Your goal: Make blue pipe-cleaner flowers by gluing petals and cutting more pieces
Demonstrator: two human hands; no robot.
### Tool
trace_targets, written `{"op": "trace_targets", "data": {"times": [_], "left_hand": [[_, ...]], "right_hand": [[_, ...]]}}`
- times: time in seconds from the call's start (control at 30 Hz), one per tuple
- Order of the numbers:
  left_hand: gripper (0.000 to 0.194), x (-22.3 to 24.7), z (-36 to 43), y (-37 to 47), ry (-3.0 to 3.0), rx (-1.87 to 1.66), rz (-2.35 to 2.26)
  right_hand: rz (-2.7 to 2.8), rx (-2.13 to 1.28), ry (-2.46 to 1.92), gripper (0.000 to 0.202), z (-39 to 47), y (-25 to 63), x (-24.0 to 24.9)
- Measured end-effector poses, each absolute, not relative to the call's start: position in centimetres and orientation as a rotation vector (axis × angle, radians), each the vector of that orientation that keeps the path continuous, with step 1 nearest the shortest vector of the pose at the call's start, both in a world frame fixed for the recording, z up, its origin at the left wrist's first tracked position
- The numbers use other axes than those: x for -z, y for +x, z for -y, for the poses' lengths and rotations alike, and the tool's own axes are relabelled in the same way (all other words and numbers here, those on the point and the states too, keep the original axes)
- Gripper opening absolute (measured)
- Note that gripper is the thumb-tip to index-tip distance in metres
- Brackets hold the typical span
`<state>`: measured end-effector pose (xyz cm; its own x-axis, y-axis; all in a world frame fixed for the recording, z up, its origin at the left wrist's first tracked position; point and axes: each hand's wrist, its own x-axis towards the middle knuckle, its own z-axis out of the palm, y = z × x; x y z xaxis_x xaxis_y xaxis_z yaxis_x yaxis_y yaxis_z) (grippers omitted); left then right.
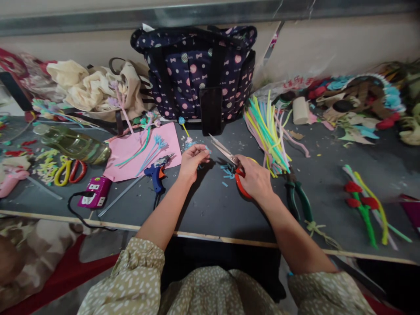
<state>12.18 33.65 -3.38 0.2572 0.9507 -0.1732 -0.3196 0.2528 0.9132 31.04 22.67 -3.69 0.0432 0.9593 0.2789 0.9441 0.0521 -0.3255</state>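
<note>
Red-handled scissors (pixel 243 184) are in my right hand (pixel 256 178), their blades parted and pointing up and left. My left hand (pixel 193 162) is closed in a pinch left of the blade tips, with a small light-blue piece (pixel 208 150) at its fingertips. Short blue pieces (pixel 227 171) lie on the dark table under the scissors. Behind my left hand there are more small blue and pale bits, partly hidden by the fingers.
A glue gun (pixel 156 177) and pink sheet (pixel 131 168) lie left. Pipe cleaners (pixel 271 135) and green-handled pliers (pixel 298 199) are right. A phone (pixel 211 111) leans on a patterned bag (pixel 187 74). A bottle (pixel 74 143) and purple power strip (pixel 95 192) are farther left.
</note>
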Motion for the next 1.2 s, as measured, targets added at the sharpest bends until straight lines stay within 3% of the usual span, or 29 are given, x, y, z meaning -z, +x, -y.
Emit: {"op": "trace_targets", "data": {"times": [1.2], "left_hand": [[0.018,3.54,-33.71,12.17,0.854,-1.089,-0.871]], "right_hand": [[2.031,0.019,-1.934,0.036,-22.75,30.73,4.18]]}}
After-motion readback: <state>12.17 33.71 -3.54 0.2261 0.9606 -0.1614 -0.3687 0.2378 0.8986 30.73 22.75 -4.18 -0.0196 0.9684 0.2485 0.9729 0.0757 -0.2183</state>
